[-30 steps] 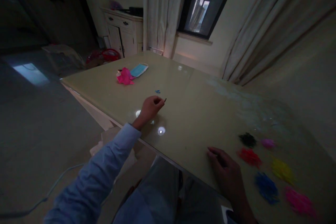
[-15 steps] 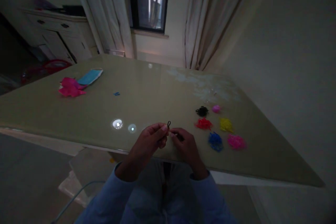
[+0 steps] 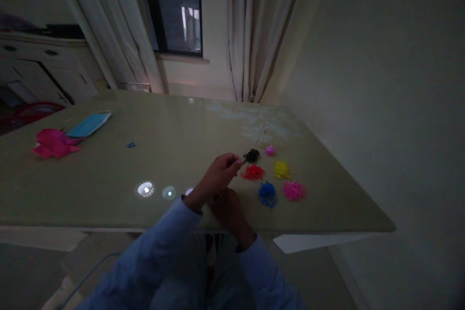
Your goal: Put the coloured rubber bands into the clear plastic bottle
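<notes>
The left hand's (image 3: 218, 177) grip is pinched together on a small black band (image 3: 242, 160) at frame centre, just beside the black pile (image 3: 252, 155) on the bench (image 3: 174, 155). The right hand (image 3: 227, 208) sits below it; its grip cannot be told.

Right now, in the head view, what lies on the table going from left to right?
Crumpled pink item → blue face mask → small blue band → left hand → red pile → yellow pile → pink pile.

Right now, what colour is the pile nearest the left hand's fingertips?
Black pile, seen in the head view.
</notes>
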Demonstrator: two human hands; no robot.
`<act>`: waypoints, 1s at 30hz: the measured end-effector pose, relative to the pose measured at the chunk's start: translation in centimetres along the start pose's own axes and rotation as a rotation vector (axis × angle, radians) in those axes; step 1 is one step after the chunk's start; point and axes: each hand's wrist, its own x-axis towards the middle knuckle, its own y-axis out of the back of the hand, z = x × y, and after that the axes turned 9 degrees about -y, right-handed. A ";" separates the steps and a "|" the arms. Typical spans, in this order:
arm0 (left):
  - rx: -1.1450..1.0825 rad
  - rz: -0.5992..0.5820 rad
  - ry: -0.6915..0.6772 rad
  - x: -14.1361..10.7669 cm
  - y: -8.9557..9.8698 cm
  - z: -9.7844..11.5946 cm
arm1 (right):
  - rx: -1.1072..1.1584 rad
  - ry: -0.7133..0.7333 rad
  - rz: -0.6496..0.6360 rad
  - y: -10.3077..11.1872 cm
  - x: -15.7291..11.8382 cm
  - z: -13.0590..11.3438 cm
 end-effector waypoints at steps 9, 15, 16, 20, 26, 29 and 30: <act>0.659 -0.172 -0.182 9.8 -2.3 -4.0 | 0.185 0.127 -0.016 -0.3 -0.4 0.9; 0.710 -0.215 -0.155 10.3 -2.7 -6.1 | 0.134 0.136 -0.015 -0.4 -0.3 0.9; 0.709 -0.219 -0.149 10.4 -2.8 -6.4 | 0.125 0.134 -0.015 -0.4 -0.3 0.9; 0.683 -0.220 -0.145 10.5 -2.9 -6.9 | 0.133 0.138 -0.026 -0.3 -0.4 0.8; 0.602 -0.186 -0.177 9.2 -1.4 -5.8 | 0.238 0.160 -0.010 -0.3 -0.5 0.9; 0.558 -0.161 -0.174 6.8 0.5 -4.9 | 0.273 0.154 0.002 -0.2 -0.5 0.9; 0.540 -0.145 -0.169 5.7 1.3 -4.7 | 0.276 0.148 0.004 -0.1 -0.4 0.9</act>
